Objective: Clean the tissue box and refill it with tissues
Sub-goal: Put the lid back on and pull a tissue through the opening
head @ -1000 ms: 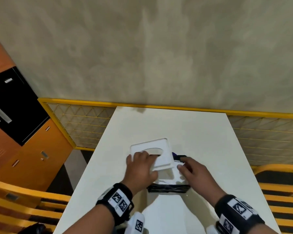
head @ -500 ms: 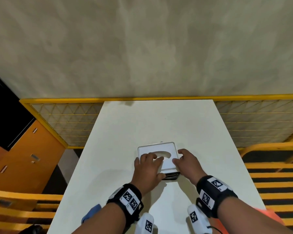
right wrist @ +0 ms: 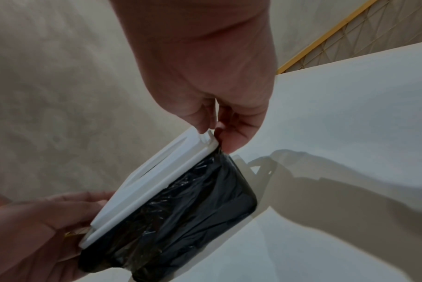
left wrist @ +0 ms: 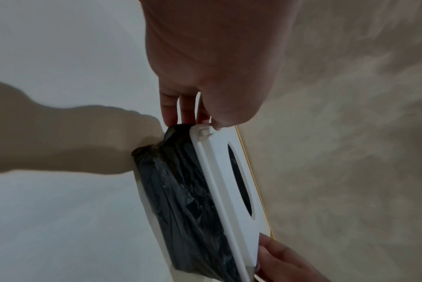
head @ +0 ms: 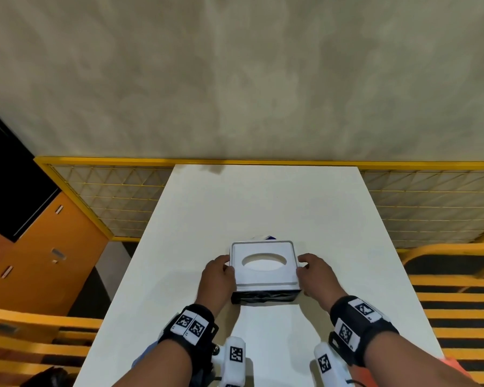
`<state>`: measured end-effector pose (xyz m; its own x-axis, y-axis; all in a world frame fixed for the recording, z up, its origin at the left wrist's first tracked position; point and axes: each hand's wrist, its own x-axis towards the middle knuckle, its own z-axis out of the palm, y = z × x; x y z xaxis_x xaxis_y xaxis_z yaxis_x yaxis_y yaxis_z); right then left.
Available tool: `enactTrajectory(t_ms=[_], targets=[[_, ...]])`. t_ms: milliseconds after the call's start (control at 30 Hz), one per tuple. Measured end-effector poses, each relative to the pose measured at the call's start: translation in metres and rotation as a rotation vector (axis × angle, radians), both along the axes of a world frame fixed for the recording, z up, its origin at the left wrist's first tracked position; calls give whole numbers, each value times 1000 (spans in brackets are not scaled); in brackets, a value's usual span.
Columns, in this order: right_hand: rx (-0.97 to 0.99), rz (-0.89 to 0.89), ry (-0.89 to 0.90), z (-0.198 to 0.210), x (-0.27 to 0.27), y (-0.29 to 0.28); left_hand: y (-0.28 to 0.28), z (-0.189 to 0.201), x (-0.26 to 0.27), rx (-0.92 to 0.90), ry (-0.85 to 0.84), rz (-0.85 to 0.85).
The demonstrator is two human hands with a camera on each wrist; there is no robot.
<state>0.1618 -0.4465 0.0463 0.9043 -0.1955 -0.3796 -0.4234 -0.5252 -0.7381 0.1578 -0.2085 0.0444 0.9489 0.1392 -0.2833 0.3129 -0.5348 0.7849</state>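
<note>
Hands grip a tissue box from either side near the front of a white worktop. The left hand curls round the box's left edge, thumb on the white lid and fingers down against the black-wrapped body. The right hand mirrors it on the right edge, thumb on the lid's rim and fingers tucked against the side just below. The lid sits flat on the box, its oval opening facing up and showing white within. Crinkled black film covers the body beneath the lid, seen clearly in both wrist views. The box stands on the worktop, squarely between the two wrists, each wearing a black band with printed markers. Something small, white and blue, peeks out just behind the box; what it is cannot be told. Beyond the worktop's far edge runs a yellow mesh railing below a plastered wall. An orange cabinet stands to the left.
</note>
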Motion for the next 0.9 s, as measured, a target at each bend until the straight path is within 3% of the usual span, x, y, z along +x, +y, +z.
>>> enactTrajectory(t_ms=[433,667,900], targets=[[-12,13,7,-4,2,-1,0,-3,14,213,-45,-131],[-55,48,27,0,8,-2,2,-3,18,162,-4,-114],[35,-14,61,-5,7,-4,5,-4,21,82,30,-58]])
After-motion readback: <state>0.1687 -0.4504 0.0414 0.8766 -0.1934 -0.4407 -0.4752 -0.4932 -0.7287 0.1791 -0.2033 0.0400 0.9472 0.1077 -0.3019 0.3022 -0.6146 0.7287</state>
